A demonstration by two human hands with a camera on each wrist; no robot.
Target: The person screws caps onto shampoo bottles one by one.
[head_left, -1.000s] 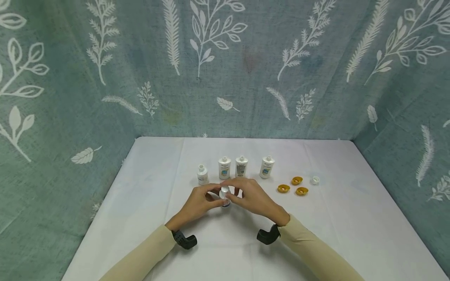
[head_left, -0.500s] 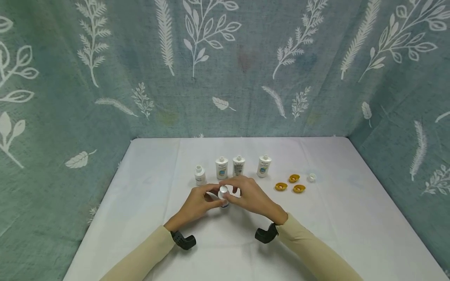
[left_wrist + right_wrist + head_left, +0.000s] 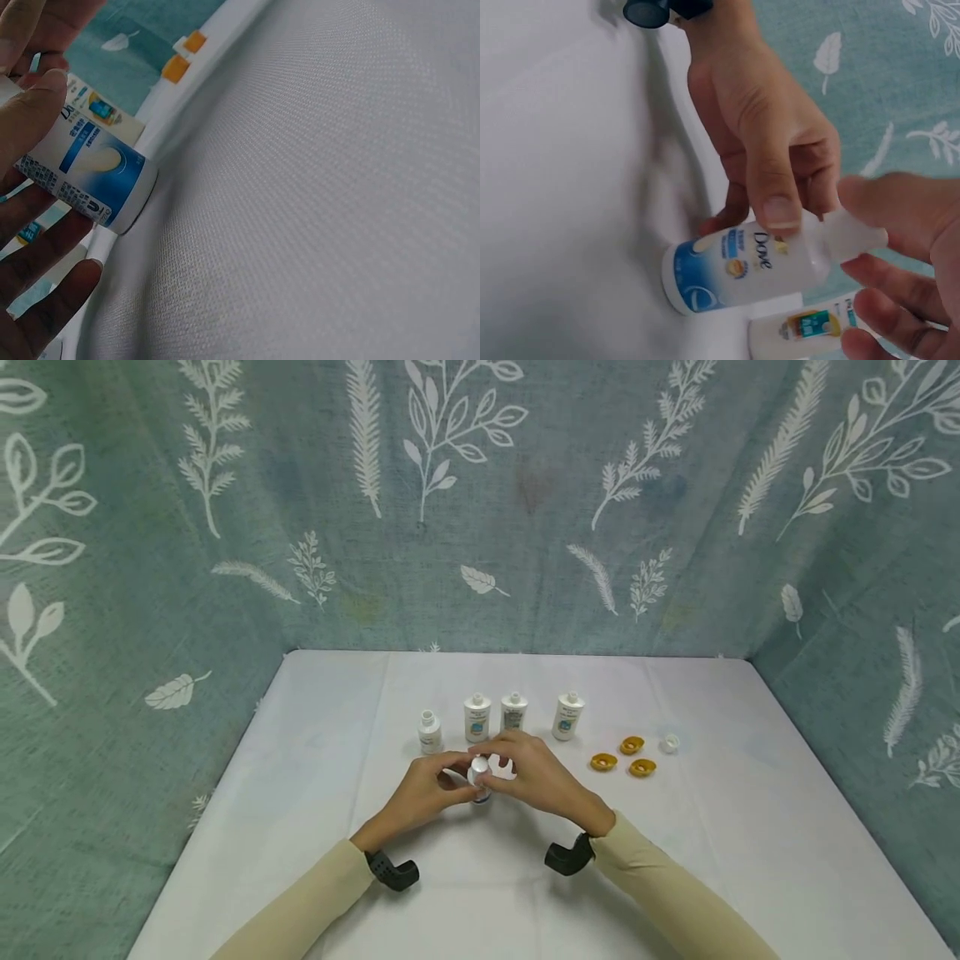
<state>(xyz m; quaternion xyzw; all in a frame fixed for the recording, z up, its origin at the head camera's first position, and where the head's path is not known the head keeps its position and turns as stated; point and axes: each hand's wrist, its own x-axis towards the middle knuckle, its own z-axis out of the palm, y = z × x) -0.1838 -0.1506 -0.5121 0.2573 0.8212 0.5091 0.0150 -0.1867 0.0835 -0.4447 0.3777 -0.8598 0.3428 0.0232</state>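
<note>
A small white Dove bottle [image 3: 705, 274] with a blue lower part stands at the front middle of the white table. My left hand [image 3: 420, 789] grips its body between thumb and fingers. With thumb and fingertips, my right hand [image 3: 536, 777] pinches the white cap [image 3: 859, 236] at the bottle's top. Much of the bottle is hidden by both hands in the head view. Just behind the hands stands another small white bottle [image 3: 431, 737] with an uncovered neck.
Behind, in a row, are a white bottle [image 3: 477, 720], a second bottle [image 3: 513, 714] and a third bottle [image 3: 568, 718]. To the right lie three gold boat-shaped pieces [image 3: 603, 762] and a loose white cap [image 3: 670, 743]. A patterned green cloth [image 3: 480, 510] hangs around the table.
The head view shifts slightly. My right hand's knuckles have risen a little while its fingers stay at the cap; my left hand keeps its grip on the bottle.
</note>
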